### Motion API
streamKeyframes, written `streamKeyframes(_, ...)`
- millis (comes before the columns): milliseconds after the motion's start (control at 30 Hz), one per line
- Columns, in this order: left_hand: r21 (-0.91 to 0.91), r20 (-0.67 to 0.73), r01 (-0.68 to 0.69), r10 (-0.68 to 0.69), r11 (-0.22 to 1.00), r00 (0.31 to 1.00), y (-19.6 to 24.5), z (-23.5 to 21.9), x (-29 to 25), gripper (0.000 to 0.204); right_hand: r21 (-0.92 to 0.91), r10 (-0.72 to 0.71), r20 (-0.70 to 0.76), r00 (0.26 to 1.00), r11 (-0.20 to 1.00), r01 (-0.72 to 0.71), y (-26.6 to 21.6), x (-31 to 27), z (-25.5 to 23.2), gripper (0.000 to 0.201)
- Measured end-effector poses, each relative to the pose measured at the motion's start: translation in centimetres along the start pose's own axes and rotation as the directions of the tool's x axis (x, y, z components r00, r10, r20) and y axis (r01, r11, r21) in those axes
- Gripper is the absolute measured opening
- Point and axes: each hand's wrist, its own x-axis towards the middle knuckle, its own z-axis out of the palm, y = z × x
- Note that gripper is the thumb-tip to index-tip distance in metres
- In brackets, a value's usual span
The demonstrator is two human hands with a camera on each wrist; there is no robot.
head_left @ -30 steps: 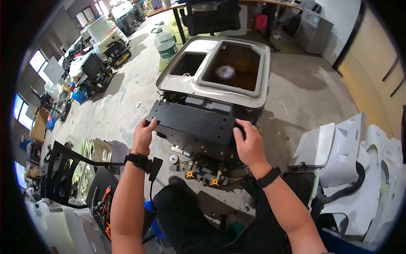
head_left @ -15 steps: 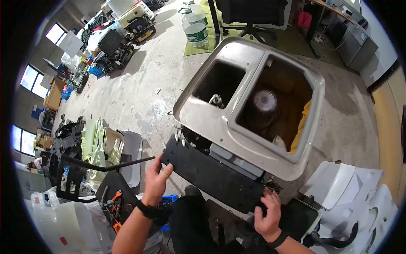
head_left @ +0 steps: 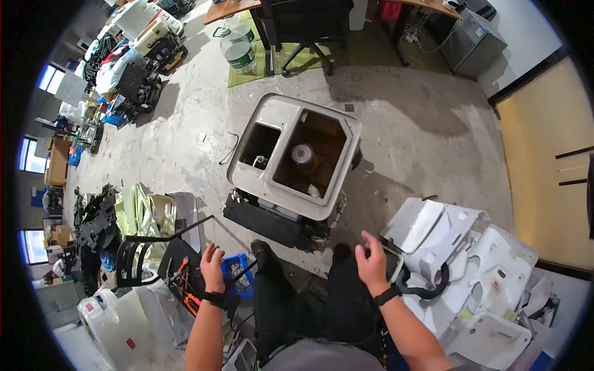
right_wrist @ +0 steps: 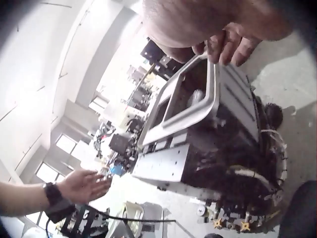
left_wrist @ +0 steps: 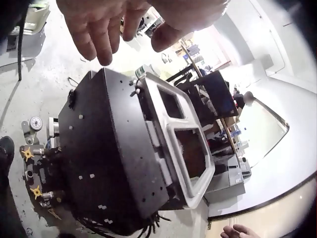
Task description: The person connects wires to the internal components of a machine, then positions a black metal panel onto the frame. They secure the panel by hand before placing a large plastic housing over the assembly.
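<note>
A boxy machine with a beige top frame [head_left: 250, 176] and two openings stands on the floor in front of me. A dark panel [head_left: 263, 219] runs along its near side, and in the left wrist view the black box face [left_wrist: 89, 148] shows small holes and fittings. My left hand [head_left: 212, 269] hovers in the air left of my legs, fingers loosely bent, holding nothing. Held up on the right, my right hand [head_left: 371, 263] is also bare, its thumb apart from its fingers. Both hands are clear of the machine in the head view.
A blue bin [head_left: 240, 275] of small metal parts sits by my left leg. Orange-handled tools [head_left: 184, 278] lie on a black chair seat. White plastic covers [head_left: 427, 229] pile up at right, with a black hose [head_left: 433, 290]. Water bottles [head_left: 238, 52] stand farther back.
Both hands have let go of the black panel edges and drawn back toward my body. The machine now appears smaller and farther off, and the head view has shifted.
</note>
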Motion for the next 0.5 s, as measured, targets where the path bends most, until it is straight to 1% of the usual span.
streamKeyframes(33, -0.027, -0.055, 0.015, -0.016, 1.0, 0.998, 1.1, -0.3, -1.8, 0.044, 0.033, 0.018, -0.05, 0.999, 0.999, -0.016, 0.5, 0.4, -1.3, 0.032)
streamKeyframes(67, -0.074, -0.12, 0.004, -0.013, 0.997, 0.993, 2.2, -0.4, -3.5, 0.039, 0.084, 0.086, -0.06, 0.995, 0.993, -0.08, 0.3, 0.7, -2.8, 0.03)
streamKeyframes(133, -0.13, -0.124, 0.006, -0.022, 0.992, 0.992, 2.9, -1.5, -5.9, 0.036, 0.171, 0.142, -0.08, 0.987, 0.977, -0.126, 0.2, 1.3, -4.8, 0.028)
streamKeyframes(167, -0.139, -0.167, 0.008, -0.031, 0.99, 0.986, 3.2, -1.7, -7.1, 0.034, 0.165, 0.144, -0.078, 0.987, 0.978, -0.13, 0.5, 1.4, -5.5, 0.028)
streamKeyframes(233, -0.197, -0.191, -0.011, -0.027, 0.98, 0.981, 2.8, -2.6, -8.9, 0.033, 0.214, 0.13, -0.053, 0.99, 0.97, -0.116, 1.2, 1.9, -5.8, 0.025)
streamKeyframes(267, -0.237, -0.201, -0.026, -0.023, 0.971, 0.979, 2.5, -2.9, -9.7, 0.033, 0.209, 0.131, -0.051, 0.99, 0.971, -0.118, 1.4, 2.1, -5.9, 0.025)
streamKeyframes(300, -0.238, -0.2, -0.018, -0.03, 0.971, 0.979, 2.7, -3.1, -10.6, 0.033, 0.222, 0.147, -0.019, 0.989, 0.965, -0.139, 1.5, 2.3, -5.9, 0.025)
streamKeyframes(333, -0.241, -0.233, -0.018, -0.04, 0.97, 0.972, 2.9, -3.2, -11.5, 0.033, 0.233, 0.165, 0.012, 0.986, 0.959, -0.163, 1.4, 2.3, -6.0, 0.024)
streamKeyframes(367, -0.247, -0.266, -0.02, -0.048, 0.969, 0.963, 3.1, -3.4, -12.3, 0.032, 0.209, 0.183, 0.024, 0.983, 0.96, -0.184, 1.1, 2.3, -6.1, 0.023)
streamKeyframes(400, -0.253, -0.263, -0.017, -0.052, 0.967, 0.963, 3.2, -3.8, -12.9, 0.032, 0.203, 0.182, 0.022, 0.983, 0.962, -0.182, 1.4, 2.3, -6.1, 0.023)
streamKeyframes(467, -0.321, -0.302, -0.025, -0.077, 0.947, 0.95, 3.2, -4.5, -13.6, 0.033, 0.203, 0.199, 0.088, 0.976, 0.956, -0.214, 2.0, 3.0, -5.6, 0.019)
streamKeyframes(500, -0.326, -0.311, -0.036, -0.071, 0.945, 0.948, 3.4, -4.6, -14.0, 0.032, 0.215, 0.206, 0.097, 0.974, 0.951, -0.222, 1.6, 3.3, -5.5, 0.018)
